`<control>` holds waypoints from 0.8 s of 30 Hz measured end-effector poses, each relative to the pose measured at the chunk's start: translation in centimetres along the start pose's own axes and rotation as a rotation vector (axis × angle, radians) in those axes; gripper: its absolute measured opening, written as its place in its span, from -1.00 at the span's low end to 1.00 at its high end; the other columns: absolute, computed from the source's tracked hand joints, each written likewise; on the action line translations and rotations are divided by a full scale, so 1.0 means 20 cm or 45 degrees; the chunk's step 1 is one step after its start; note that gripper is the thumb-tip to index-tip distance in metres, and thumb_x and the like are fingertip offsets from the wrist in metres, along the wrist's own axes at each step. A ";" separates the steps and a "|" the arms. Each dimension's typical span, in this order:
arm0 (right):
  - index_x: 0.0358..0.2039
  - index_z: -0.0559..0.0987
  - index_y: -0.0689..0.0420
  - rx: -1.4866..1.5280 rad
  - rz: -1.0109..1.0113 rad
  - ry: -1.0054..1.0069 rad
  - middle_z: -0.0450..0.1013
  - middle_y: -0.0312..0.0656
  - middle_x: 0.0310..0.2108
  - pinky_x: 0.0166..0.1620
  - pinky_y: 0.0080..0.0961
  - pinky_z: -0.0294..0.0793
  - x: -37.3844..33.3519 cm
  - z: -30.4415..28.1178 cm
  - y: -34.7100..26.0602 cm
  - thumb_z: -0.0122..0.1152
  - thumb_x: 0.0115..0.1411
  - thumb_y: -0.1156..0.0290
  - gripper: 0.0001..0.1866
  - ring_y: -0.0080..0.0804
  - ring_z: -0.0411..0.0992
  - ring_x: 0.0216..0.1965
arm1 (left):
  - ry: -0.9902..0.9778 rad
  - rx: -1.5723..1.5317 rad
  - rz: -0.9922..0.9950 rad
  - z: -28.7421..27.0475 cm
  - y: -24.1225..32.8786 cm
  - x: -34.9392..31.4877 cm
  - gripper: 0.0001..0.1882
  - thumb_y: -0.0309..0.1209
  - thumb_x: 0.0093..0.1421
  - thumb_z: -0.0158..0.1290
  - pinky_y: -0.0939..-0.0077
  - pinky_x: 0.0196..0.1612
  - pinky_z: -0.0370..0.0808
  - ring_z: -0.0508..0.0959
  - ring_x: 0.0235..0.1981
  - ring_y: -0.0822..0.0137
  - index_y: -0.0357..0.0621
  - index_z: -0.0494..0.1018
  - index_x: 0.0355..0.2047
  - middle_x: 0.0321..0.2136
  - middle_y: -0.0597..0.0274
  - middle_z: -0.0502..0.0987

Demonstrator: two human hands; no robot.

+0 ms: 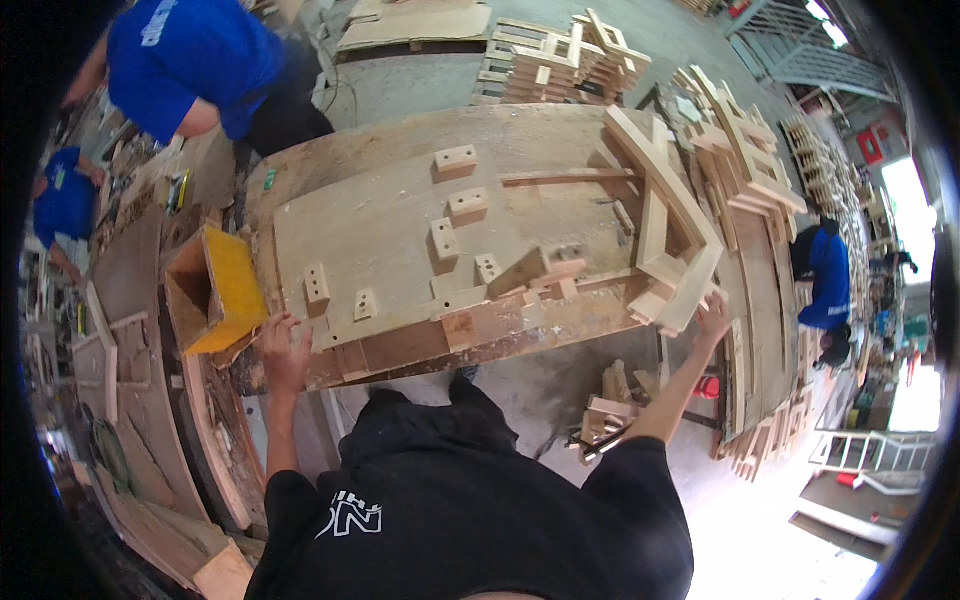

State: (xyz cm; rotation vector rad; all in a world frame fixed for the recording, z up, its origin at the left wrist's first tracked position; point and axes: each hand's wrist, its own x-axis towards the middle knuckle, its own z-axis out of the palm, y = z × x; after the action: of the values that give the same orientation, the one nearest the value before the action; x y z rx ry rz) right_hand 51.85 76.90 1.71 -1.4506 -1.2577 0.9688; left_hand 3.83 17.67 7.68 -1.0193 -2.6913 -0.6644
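Observation:
My left hand (285, 350) is at the left front corner of the workbench, its fingers apart and nothing held. Close by it is a yellow-sided, open-ended wooden box (237, 290). On the right, my right hand (712, 322) has its fingers curled at the lower end of an angled wooden frame (690, 225), which lies tilted over the bench's right end. Between my hands lies a pale plywood board (370, 235). Several small wooden blocks with drilled holes stand on it, among them a far block (456, 160) and a near left block (316, 284).
A co-worker in a blue shirt (195, 65) bends over at the far left; another person (828, 275) is at the right. Wooden frames are stacked beyond the bench (565, 65) and to its right (745, 150). Wood offcuts (605, 420) lie on the floor near my right arm.

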 end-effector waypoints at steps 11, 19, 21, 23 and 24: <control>-0.08 0.54 0.38 -0.223 -0.879 0.138 0.54 0.05 -0.24 -0.11 -0.28 0.51 -1.26 0.58 -0.98 -0.04 0.36 0.22 -0.57 -0.22 0.51 -0.26 | 0.186 0.051 -0.420 -0.32 -0.55 -0.57 -0.84 -0.46 0.05 0.22 0.17 0.06 0.40 0.48 -0.04 0.03 -0.14 0.50 -0.34 -0.17 0.11 0.52; -0.24 0.53 0.34 0.151 -1.462 -1.335 0.53 -0.04 -0.38 -0.01 -0.11 0.41 -3.14 1.79 -1.42 0.10 0.25 -0.08 -0.41 -0.11 0.48 -0.21 | 0.923 0.193 -0.740 -0.73 -1.35 -0.93 -0.72 -0.52 -0.03 0.28 0.13 0.07 0.39 0.45 0.01 0.00 -0.10 0.51 -0.27 -0.11 0.12 0.48; -0.23 0.58 0.26 0.117 -1.639 -1.771 0.55 -0.04 -0.32 0.01 -0.13 0.40 -3.71 2.12 -1.55 0.24 0.14 -0.02 -0.49 -0.04 0.48 -0.18 | 1.071 0.307 -0.952 -0.86 -1.55 -1.13 -0.66 -0.54 -0.05 0.29 0.08 0.08 0.37 0.44 0.02 -0.03 -0.10 0.50 -0.22 -0.07 0.09 0.47; -0.21 0.58 0.20 0.191 -1.938 -2.050 0.52 0.01 -0.22 0.06 -0.11 0.36 -4.36 2.47 -1.62 0.38 0.01 0.18 -0.59 0.03 0.46 -0.11 | 1.110 0.454 -1.225 -0.95 -1.77 -1.30 -0.58 -0.51 0.00 0.27 -0.01 0.14 0.28 0.35 0.08 -0.08 -0.11 0.45 -0.09 0.00 0.02 0.42; -0.18 0.57 0.16 0.022 -2.002 -2.226 0.50 -0.03 -0.19 0.08 -0.09 0.32 -4.74 2.59 -1.67 0.37 0.03 0.20 -0.60 0.04 0.42 -0.07 | 1.134 0.510 -1.379 -1.01 -1.84 -1.36 -0.56 -0.48 0.02 0.26 -0.03 0.16 0.26 0.33 0.10 -0.09 -0.10 0.43 -0.06 0.02 0.02 0.41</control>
State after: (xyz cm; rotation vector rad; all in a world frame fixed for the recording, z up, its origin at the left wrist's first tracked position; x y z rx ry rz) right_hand -20.43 -7.97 20.22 1.0907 -2.6579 0.8077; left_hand -0.12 -32.11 4.05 0.7649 -2.1576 -0.4756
